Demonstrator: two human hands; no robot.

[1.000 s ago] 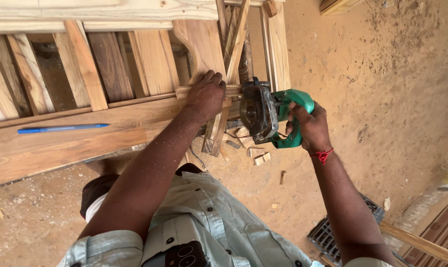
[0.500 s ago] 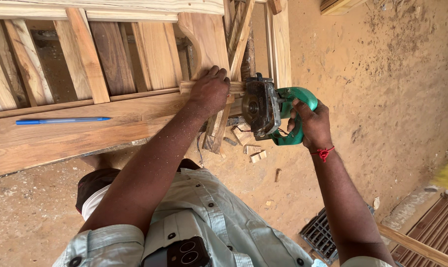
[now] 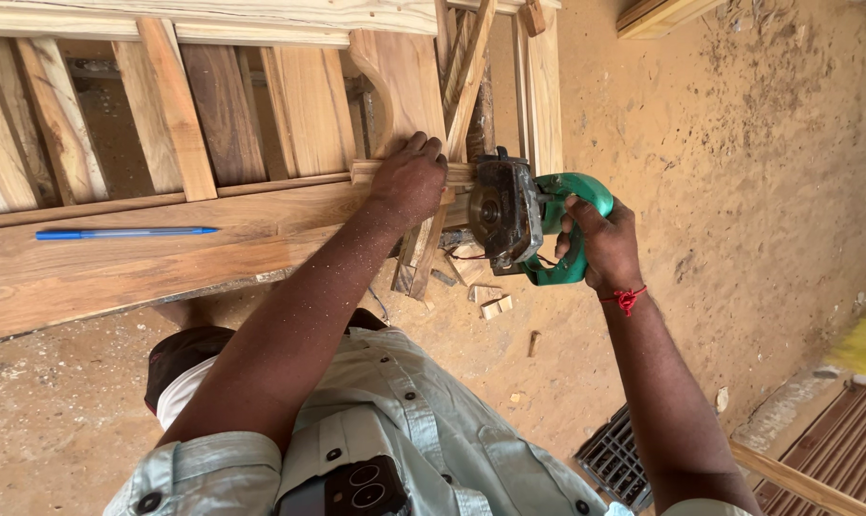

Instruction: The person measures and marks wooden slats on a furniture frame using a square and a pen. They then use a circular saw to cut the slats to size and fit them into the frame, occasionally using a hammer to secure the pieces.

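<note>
Sandy ground (image 3: 739, 191) spreads beneath everything. Nearest, a phone (image 3: 352, 489) juts from the shirt pocket, partly cut off. Farther out, the right hand (image 3: 600, 244) grips the green circular saw (image 3: 529, 220), its blade hidden behind the guard. The left hand (image 3: 409, 182) presses flat on a thin wooden strip (image 3: 457, 173), mostly covering it. Beyond lies a blue pen (image 3: 122, 232) on the plank (image 3: 118, 268).

Green circular saw (image 3: 524, 225) upright against thin wooden strip (image 3: 462, 174) end.
</note>
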